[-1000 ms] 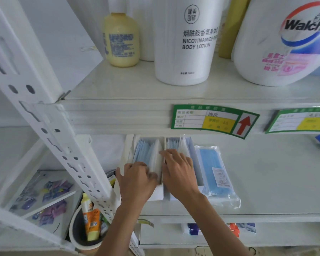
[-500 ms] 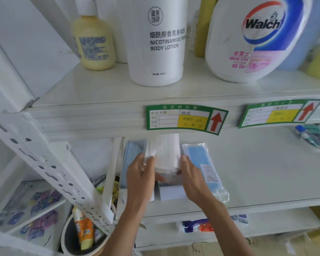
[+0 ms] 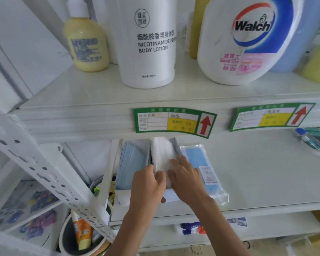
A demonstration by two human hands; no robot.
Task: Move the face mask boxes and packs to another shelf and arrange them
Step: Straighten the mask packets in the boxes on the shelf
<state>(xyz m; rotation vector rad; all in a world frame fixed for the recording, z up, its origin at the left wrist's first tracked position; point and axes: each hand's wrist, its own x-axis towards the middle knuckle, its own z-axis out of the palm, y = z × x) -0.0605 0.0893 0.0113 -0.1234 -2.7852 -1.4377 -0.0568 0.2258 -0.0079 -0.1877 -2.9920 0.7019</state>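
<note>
Two hands working at a box of white masks on the middle shelf.

At far left, a perforated white upright, with a dark bucket of tubes below it. On the middle shelf, an open box of blue masks standing at the left end, touching the open box of white masks just to its right. Left hand curled around the near left edge of the white stack, fingers closed on it. Right hand lying flat on top of the same stack, fingers narrow and pressed against the masks. Just right of that, a sealed clear pack of blue masks flat on the shelf, partly under the right wrist. Farther right, toothbrushes at the edge. Above, on the upper shelf: yellow bottle, body lotion bottle, Walch jug.
</note>
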